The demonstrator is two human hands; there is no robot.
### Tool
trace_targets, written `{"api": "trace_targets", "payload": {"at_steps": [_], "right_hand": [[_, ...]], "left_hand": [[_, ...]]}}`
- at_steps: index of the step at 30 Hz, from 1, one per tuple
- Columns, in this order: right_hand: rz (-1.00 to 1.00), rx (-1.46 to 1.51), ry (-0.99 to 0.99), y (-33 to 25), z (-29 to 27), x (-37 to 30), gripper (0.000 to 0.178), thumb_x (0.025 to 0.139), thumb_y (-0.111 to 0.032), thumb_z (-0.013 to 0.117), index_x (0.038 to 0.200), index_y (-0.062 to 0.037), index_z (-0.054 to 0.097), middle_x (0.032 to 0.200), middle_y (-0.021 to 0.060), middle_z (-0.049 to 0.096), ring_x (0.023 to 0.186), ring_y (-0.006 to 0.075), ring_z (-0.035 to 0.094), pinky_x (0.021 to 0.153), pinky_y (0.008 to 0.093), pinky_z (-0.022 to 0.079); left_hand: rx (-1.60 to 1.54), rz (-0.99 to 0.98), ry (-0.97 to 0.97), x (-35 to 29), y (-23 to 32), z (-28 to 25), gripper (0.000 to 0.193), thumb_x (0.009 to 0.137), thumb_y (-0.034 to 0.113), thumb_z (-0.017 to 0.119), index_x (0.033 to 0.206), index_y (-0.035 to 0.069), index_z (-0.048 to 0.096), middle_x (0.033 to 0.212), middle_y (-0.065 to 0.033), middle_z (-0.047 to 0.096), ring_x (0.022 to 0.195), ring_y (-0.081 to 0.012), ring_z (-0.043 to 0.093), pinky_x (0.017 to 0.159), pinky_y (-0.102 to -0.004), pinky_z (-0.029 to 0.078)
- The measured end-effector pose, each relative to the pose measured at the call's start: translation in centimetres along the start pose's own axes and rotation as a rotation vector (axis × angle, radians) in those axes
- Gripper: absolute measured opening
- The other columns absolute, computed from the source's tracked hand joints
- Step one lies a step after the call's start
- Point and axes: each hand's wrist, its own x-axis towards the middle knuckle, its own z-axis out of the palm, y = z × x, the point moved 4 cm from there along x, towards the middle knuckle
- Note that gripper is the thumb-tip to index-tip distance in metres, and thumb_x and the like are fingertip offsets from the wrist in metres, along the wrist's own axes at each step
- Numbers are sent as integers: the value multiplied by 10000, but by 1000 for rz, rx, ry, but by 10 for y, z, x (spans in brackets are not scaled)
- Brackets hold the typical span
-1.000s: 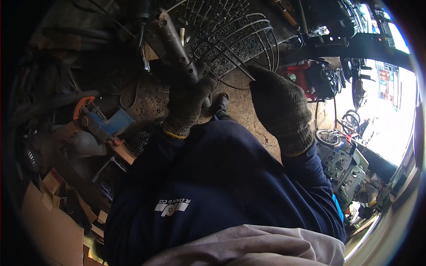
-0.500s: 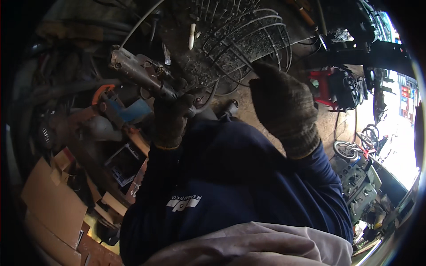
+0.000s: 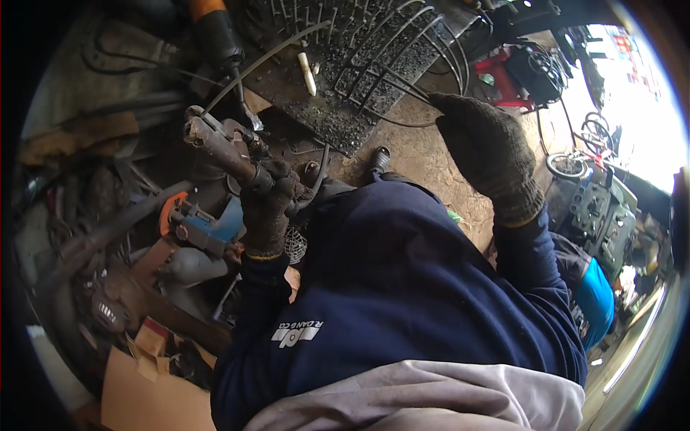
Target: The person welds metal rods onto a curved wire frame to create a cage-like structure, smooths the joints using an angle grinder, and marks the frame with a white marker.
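Both my hands wear dark knit gloves. My left hand [image 3: 269, 215] is closed round a worn, rusty-brown welding electrode holder [image 3: 223, 151]. A long, thin curved rod [image 3: 273, 66] sticks out from its tip toward the far side, and a dark cable [image 3: 321, 172] runs beside the hand. My right hand [image 3: 492, 154] is closed at the end of thin rods belonging to a frame of bent metal rods [image 3: 402, 54]; the fingertips are partly hidden. The frame rests over a dark plate [image 3: 345, 144] strewn with black grit. A white stick [image 3: 307, 74] lies on that plate.
An orange-and-black tool [image 3: 215, 36] stands beyond the holder. Scrap metal, a blue clamp-like piece [image 3: 219, 224] and a cardboard sheet [image 3: 147, 395] crowd the left. Rightward are a red-and-black machine [image 3: 528, 75], a bicycle [image 3: 575, 161] and a person in blue [image 3: 598, 302].
My view has shifted, and the bent-rod frame sits higher in it. The electrode holder and its rod now tilt more to the right. My right hand has moved slightly right and still holds the frame.
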Motion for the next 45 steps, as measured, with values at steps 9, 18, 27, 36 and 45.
{"api": "trace_targets", "payload": {"at_steps": [9, 18, 27, 36, 45], "right_hand": [[2, -165, 58, -8, 3, 3, 234, 956, -237, 670, 1166, -161, 737, 941, 132, 750, 837, 322, 744, 707, 427, 594], [10, -25, 27, -5, 0, 0, 269, 945, -163, 714, 1210, -127, 742, 1012, 139, 761, 912, 297, 755, 779, 382, 594], [-32, -33, 75, 2, 2, 0, 239, 939, -196, 720, 1165, -126, 752, 972, 142, 759, 873, 306, 754, 746, 391, 599], [-59, -51, 96, 1, 4, 1, 245, 942, -222, 705, 1175, -159, 748, 943, 133, 757, 837, 319, 745, 709, 416, 595], [-41, -76, 77, 3, 4, 0, 262, 941, -233, 700, 1196, -187, 743, 937, 136, 752, 806, 316, 741, 689, 414, 590]], "left_hand": [[44, -132, -142, 22, 4, 10, 180, 875, -33, 708, 1022, 38, 632, 789, 3, 575, 659, -89, 585, 844, -302, 601], [64, -92, -252, 26, -5, -2, 197, 893, -16, 712, 1078, 13, 649, 928, -54, 666, 939, -176, 710, 836, -311, 602], [31, -298, -364, 36, 1, 64, 275, 863, -6, 753, 1119, 39, 663, 989, -41, 654, 693, -74, 582, 566, -196, 476], [39, -175, -352, 50, -19, 95, 564, 865, 86, 815, 1380, 46, 588, 1075, 4, 641, 726, -23, 569, 534, -186, 473], [211, -61, -424, 57, -23, 91, 528, 884, 95, 805, 1356, -9, 592, 1104, -25, 681, 980, -117, 647, 890, -283, 533]]}}
